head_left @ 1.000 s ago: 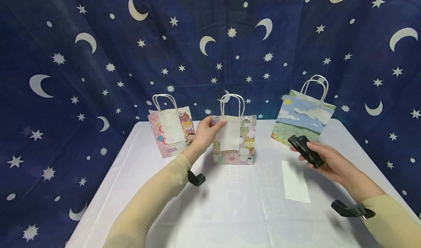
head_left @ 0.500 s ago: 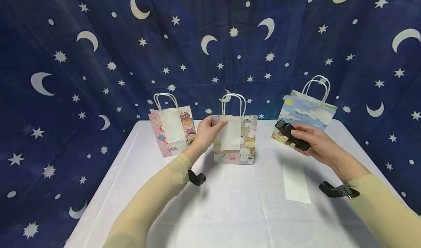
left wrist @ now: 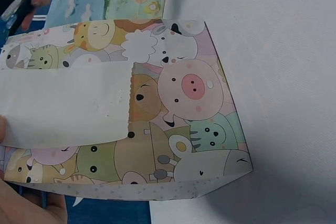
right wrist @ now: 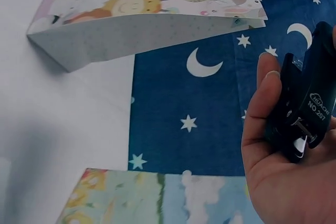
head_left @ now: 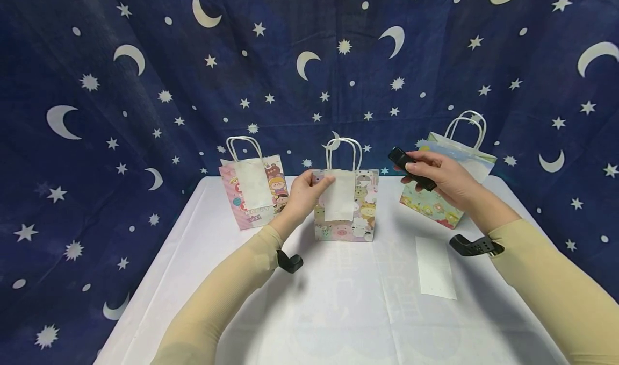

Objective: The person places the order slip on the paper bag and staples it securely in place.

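In the head view, my left hand point(head_left: 303, 195) pinches the top left edge of a paper bag printed with cartoon animals point(head_left: 365, 209). Its thumb presses a white paper strip point(head_left: 338, 198) flat against the bag's front, below the white handles. My right hand point(head_left: 442, 178) grips a black stapler point(head_left: 411, 169) to the right of that bag, apart from it. Lettering on the stapler point(right wrist: 317, 106) shows in the right wrist view. From the left wrist view, the strip point(left wrist: 68, 103) lies over the animal print, with the stapler point(left wrist: 23, 3) at the upper left.
A pink cartoon paper bag point(head_left: 232, 195) with its own white strip point(head_left: 253, 185) stands at the left. Behind my right hand leans a landscape-print bag point(head_left: 430, 209). Another white paper strip point(head_left: 435, 268) lies on the white tablecloth point(head_left: 348, 311). A starry blue curtain point(head_left: 271, 42) hangs behind.
My right hand has carried the stapler left and upward, from above the loose strip to in front of the landscape bag. The left hand keeps its place on the animal bag.
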Demonstrator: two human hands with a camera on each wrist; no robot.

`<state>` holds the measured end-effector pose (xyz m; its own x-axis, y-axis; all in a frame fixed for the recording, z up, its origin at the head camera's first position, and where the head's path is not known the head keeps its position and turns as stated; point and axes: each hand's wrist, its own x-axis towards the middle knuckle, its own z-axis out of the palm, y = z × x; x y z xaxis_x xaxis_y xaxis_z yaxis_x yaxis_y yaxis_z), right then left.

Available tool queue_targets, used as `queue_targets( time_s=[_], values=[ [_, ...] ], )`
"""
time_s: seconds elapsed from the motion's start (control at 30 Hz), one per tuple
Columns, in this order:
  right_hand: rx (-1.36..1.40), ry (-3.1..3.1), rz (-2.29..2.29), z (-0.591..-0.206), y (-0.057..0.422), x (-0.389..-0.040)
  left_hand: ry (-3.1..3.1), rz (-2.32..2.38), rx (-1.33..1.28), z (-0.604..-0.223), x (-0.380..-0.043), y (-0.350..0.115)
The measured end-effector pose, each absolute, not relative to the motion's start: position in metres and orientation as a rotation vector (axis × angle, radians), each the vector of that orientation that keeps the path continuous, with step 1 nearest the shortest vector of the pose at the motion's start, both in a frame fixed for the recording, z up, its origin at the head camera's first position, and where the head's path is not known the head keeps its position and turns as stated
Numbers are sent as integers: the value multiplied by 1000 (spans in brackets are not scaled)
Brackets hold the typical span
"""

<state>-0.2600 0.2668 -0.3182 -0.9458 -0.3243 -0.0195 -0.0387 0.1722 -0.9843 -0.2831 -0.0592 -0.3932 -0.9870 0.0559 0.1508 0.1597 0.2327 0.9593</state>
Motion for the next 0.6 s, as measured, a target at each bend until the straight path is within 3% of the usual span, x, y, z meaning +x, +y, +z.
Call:
queue_targets(
  time_s=[0.6],
  values=[
    [-298, 2440, -1631, -300, 241, -294, -2397, -1895, -208, -394, -282, -60]
  ],
)
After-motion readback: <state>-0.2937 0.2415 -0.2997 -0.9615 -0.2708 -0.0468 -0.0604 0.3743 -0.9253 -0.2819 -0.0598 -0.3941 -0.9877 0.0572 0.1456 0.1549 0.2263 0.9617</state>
